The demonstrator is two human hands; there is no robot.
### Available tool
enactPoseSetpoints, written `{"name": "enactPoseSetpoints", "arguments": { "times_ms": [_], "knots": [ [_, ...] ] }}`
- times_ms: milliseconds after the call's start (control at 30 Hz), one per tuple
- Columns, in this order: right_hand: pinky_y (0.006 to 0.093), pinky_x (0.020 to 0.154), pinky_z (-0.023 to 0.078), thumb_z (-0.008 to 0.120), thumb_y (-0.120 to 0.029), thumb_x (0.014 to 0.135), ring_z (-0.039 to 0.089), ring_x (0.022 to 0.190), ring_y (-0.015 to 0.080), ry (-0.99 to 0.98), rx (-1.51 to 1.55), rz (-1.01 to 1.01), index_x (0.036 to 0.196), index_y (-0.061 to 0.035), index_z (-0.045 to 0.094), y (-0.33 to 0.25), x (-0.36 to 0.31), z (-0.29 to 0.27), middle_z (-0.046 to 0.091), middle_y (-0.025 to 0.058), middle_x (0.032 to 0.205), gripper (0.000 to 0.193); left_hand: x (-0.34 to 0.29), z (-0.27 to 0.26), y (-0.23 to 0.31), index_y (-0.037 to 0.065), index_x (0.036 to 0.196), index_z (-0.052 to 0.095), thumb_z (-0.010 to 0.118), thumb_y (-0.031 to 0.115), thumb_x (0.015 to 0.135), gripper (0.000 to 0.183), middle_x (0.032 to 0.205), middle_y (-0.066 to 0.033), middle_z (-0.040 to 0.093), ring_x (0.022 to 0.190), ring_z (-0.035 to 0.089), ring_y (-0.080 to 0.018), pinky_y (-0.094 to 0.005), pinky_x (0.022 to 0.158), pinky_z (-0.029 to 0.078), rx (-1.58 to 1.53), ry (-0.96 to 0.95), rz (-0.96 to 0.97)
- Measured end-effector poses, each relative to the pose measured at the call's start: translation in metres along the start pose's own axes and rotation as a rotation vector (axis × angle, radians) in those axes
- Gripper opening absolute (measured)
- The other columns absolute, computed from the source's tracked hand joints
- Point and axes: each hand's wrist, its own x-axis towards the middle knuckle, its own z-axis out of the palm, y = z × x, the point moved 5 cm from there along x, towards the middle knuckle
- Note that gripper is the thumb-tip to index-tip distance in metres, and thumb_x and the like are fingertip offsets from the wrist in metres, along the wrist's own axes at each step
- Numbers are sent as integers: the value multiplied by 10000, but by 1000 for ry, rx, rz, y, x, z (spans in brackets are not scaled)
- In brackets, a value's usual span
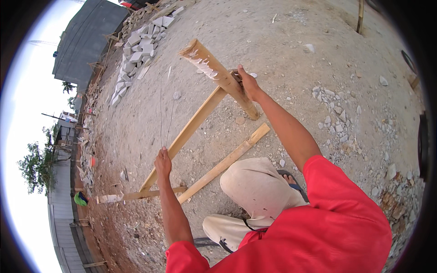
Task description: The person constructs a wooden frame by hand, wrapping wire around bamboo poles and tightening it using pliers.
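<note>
My right hand (248, 84) is closed round the edge of a wide wooden board (218, 73) with white smears on its face. A long wooden batten (193, 123) meets that board near its middle and slants down to the lower left. My left hand (163, 163) grips this batten, and a thin wire or string (160, 109) rises beside its fingers. At the batten's far end lies a shorter wooden piece (136, 195), pale at its left tip. A second plank (225, 161) rests on the ground in front of my bent knee (252, 182).
Grey blocks (136, 52) lie heaped at the upper left. Stone rubble (334, 113) is scattered on the dirt to the right. A wooden post (360, 18) stands at the upper right. Along the left run a metal fence (63, 227) and a dark grey building (88, 43).
</note>
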Motion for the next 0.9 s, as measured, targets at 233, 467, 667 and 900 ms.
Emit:
{"name": "enactPoseSetpoints", "arguments": {
  "times_ms": [233,467,667,900],
  "knots": [
    [328,997,393,387,-560,1003,530,1118,174,27,10,36,1284,-46,592,4,-4,8,603,92,1233,621,-2,-3,-9,-8,1062,619,303,423,1033,535,972,-331,626,967,556,-522,-575,855,400,36,7,-10],
    [330,943,426,437,-549,994,557,1023,161,32,24,3,1225,-67,611,3,-1,2,626,56,1152,563,1,3,-9,2,1054,618,300,429,1032,533,972,-322,631,955,560,-509,-573,861,395,50,-42,-20],
    [312,922,430,450,-541,993,561,996,145,53,41,27,1181,-70,629,6,0,4,641,41,1112,538,0,2,-15,4,1099,619,303,435,1031,539,989,-306,640,986,566,-484,-566,896,382,51,-12,-31],
    [305,912,427,435,-521,1006,559,976,143,91,-10,34,1166,-77,633,9,6,-2,634,38,1113,512,2,3,-12,-3,1107,619,308,426,1031,535,1015,-302,638,1012,563,-470,-552,920,378,56,-56,-55]
  ]
}}
